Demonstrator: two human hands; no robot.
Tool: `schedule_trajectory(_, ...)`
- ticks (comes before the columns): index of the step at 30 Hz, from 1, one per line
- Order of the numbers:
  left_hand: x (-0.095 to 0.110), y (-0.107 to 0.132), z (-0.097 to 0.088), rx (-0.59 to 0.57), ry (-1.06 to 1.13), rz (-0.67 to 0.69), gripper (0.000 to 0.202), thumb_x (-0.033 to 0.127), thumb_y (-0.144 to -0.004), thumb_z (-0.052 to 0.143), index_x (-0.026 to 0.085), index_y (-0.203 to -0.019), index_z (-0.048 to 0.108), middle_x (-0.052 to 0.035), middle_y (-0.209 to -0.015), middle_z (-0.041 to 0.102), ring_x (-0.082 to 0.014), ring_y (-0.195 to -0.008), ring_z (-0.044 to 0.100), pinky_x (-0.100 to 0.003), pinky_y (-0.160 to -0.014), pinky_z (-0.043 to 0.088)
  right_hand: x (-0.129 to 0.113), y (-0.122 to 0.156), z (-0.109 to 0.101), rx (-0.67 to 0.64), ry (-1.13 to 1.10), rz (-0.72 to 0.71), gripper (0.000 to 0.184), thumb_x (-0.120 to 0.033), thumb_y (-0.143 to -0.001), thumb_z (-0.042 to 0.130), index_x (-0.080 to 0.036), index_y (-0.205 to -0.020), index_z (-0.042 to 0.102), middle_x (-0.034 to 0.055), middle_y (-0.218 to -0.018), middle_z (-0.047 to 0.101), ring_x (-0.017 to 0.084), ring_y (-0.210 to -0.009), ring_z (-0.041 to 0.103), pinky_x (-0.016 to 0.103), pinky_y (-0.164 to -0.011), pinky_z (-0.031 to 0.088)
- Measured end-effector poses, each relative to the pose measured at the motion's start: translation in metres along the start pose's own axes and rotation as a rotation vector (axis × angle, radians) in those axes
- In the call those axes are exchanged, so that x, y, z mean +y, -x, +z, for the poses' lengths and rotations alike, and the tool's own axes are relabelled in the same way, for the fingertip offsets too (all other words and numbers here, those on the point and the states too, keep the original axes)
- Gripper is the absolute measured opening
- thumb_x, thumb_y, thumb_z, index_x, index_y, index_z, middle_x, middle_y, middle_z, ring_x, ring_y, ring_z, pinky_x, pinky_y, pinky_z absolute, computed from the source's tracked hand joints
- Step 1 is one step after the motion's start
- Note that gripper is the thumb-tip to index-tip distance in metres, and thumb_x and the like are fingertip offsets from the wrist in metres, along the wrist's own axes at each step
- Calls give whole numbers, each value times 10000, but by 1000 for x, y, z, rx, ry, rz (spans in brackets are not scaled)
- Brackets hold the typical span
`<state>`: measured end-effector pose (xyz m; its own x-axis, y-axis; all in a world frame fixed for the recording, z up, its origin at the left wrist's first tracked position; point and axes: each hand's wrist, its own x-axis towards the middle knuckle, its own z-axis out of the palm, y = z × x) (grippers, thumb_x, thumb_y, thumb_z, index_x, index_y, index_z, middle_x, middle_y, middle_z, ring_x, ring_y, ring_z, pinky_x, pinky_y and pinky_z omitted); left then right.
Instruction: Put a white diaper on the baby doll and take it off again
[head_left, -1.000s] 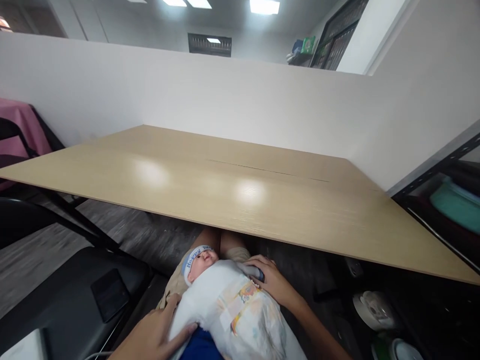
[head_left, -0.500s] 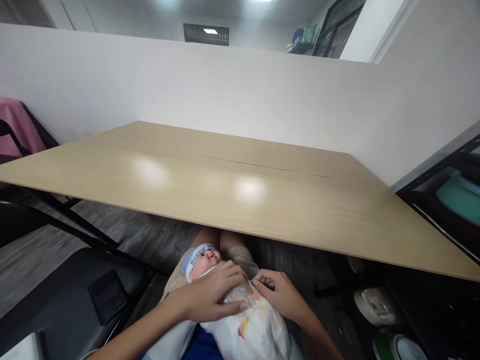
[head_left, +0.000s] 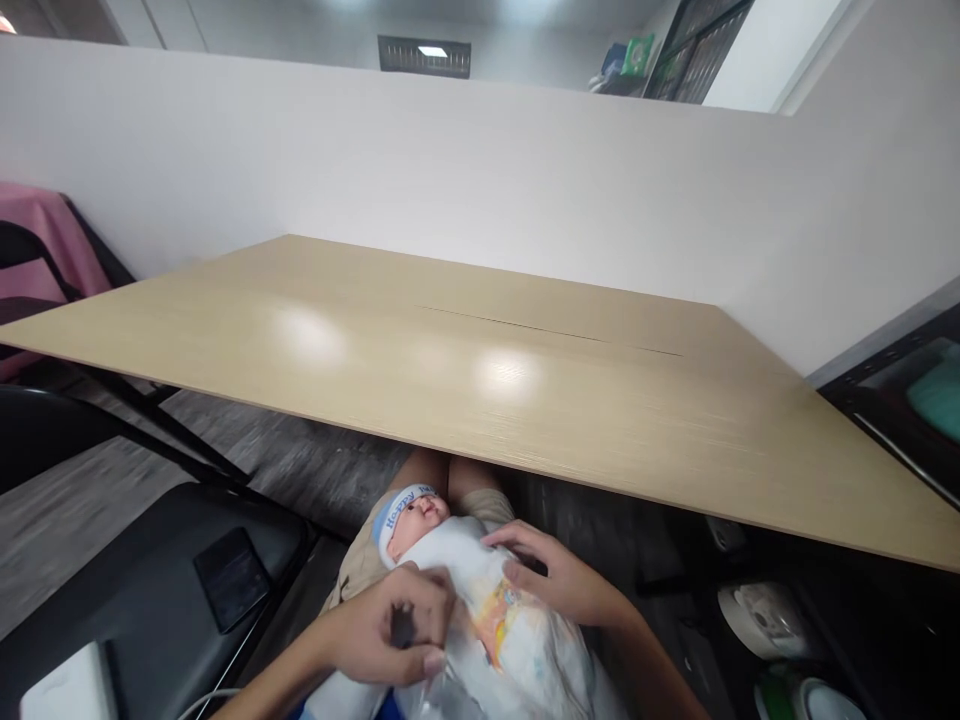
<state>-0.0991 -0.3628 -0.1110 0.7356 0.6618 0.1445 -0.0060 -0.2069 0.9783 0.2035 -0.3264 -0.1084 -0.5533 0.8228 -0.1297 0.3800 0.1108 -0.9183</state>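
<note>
A baby doll (head_left: 420, 520) lies on its back across the lap, its head toward the knees. It wears a blue and white headband (head_left: 391, 518) with lettering, and a white printed swaddling cloth (head_left: 525, 645) wraps its body. My left hand (head_left: 386, 625) is curled above the near left side of the doll, thumb close to the bent fingers. Blur hides what it pinches; pale, sheer-looking material shows just below the thumb. My right hand (head_left: 559, 575) rests on the doll's wrapped chest, fingers stretched out and thumb apart.
A light wooden table (head_left: 390, 350) spans the view ahead, its edge over the knees. On the left, a black chair (head_left: 172, 620) holds a phone (head_left: 232, 580) and a white device (head_left: 71, 690) near a cable. White round containers (head_left: 765, 620) stand low at right, below dark shelving.
My left hand has drawn back toward the body from the doll's chest and curled its fingers. My right hand has loosened and lies flatter on the cloth. The view has shifted slightly.
</note>
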Motion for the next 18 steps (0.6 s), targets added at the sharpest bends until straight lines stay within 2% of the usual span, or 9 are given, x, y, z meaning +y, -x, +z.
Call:
schedule_trajectory(3,0,15,-4,-39,36,-130,749,778,-1060,506,223,-564,588,-52,-572,511,-221,-699,556,-364,-703,462,-24,-5,1,-25,95,-3,290,-456,-954,791,-257,-1165,807,49,-1159,751,260,-1093,693,373,-991,534)
schedule_trajectory(5,5,13,-6,20,20,-184,771,747,-1116,406,208,-630,668,-43,-568,510,-211,-695,563,-355,-741,474,-32,-1,-4,-8,148,61,263,-489,-974,763,-227,-955,763,3,-903,687,203,-867,628,314,-819,496)
schedule_trajectory(6,9,6,-8,58,6,-203,741,721,-1133,395,199,-708,705,-36,-589,535,-202,-691,567,-345,-744,476,-34,3,-8,-29,155,95,340,-532,-1006,720,-220,-872,721,-14,-810,629,180,-783,571,296,-745,458)
schedule_trajectory(8,14,-15,-11,126,-94,-210,603,658,-1144,447,190,-893,734,-43,-731,655,-199,-752,608,-335,-774,489,-38,18,-20,-116,119,144,494,-629,-1065,604,-216,-805,679,-23,-741,557,162,-713,502,285,-670,399)
schedule_trajectory(11,13,-67,-8,108,-394,-139,386,594,-1051,667,220,-1119,736,-95,-1145,771,-287,-1101,674,-425,-1004,501,-39,42,-36,-256,-38,221,655,-714,-1121,405,-212,-833,713,-12,-682,566,166,-660,513,293,-671,425)
schedule_trajectory(12,10,-88,-2,50,-489,-116,392,587,-986,752,234,-1155,740,-101,-1219,771,-328,-1190,666,-477,-1072,483,-38,50,-38,-282,-83,267,690,-733,-1121,370,-210,-841,721,-8,-652,575,166,-630,518,296,-668,438)
schedule_trajectory(14,-3,-132,15,-198,-593,-115,463,558,-846,887,240,-1155,755,-110,-1239,789,-382,-1237,686,-536,-1125,476,-32,63,-37,-294,-103,354,703,-768,-1094,397,-207,-812,713,1,-619,595,166,-588,524,295,-635,434)
schedule_trajectory(16,-18,-169,37,-566,-601,-194,339,445,-777,937,260,-1009,774,-80,-1100,824,-372,-1114,761,-499,-1028,542,-19,77,-27,-248,-22,387,625,-761,-1034,537,-213,-797,724,16,-671,651,175,-621,560,287,-614,415)
schedule_trajectory(18,-31,-192,56,-753,-556,-258,289,351,-677,988,276,-804,740,-49,-930,821,-349,-993,798,-432,-879,581,2,94,-12,-173,86,374,471,-684,-964,677,-236,-848,766,9,-732,687,180,-671,580,284,-622,403)
